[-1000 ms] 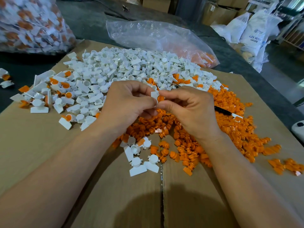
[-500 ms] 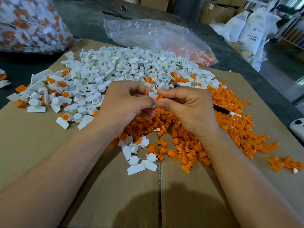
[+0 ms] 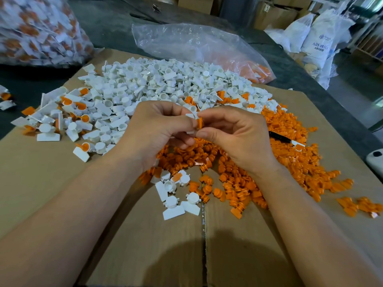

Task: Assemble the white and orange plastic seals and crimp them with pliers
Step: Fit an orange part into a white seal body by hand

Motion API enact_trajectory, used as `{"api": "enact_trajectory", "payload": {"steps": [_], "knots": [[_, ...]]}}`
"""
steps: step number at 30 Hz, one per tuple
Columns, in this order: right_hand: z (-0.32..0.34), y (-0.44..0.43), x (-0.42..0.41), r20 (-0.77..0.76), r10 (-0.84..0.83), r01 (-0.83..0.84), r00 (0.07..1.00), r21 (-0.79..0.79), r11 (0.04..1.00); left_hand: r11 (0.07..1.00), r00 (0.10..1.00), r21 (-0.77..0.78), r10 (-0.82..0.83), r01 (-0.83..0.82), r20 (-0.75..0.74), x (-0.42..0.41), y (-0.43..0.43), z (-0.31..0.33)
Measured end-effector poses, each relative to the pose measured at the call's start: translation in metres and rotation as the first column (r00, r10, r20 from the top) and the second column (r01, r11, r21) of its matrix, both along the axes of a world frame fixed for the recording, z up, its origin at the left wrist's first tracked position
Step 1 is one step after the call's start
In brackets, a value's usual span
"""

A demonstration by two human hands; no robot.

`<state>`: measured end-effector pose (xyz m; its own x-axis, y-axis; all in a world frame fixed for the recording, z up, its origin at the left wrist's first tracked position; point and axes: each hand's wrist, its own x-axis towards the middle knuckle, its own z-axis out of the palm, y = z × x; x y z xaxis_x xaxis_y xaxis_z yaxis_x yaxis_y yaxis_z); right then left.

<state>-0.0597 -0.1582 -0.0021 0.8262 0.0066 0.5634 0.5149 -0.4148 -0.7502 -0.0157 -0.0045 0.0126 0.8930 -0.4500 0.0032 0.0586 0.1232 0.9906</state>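
Now | left hand (image 3: 157, 129) pinches white seal (image 3: 190, 116) | right hand (image 3: 234, 133) pinches orange insert (image 3: 200, 123) | bag (image 3: 186, 42): orange pieces (image 3: 256, 71)

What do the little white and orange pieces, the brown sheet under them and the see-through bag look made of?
White pieces: moulded plastic, smooth, slightly glossy, identical crisp shapes. Orange pieces: probably the same hard plastic, ribbed, evenly coloured. Brown sheet: cardboard, matte, with a seam between flaps. Bag: thin clear plastic film, wrinkled and shiny.
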Motion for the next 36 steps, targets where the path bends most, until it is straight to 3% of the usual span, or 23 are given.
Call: {"api": "enact_trajectory", "payload": {"steps": [20,28,36], "knots": [[0.0029,-0.0021,0.0000,0.120,-0.034,0.059,0.992,-0.213,0.975,1.000,0.999,0.025,0.008,-0.010,0.052,-0.0003,0.0009,-0.0015],[-0.0003,-0.0010,-0.0003,-0.029,-0.038,0.037,0.999,-0.044,0.998,0.999,0.999,0.018,0.032,-0.032,0.028,0.0006,-0.0004,-0.0008],[0.0015,-0.0006,-0.0013,-0.066,-0.039,0.035,0.997,-0.064,0.997,1.000,1.000,0.017,0.009,-0.009,-0.002,0.0027,0.0019,-0.0016]]}}
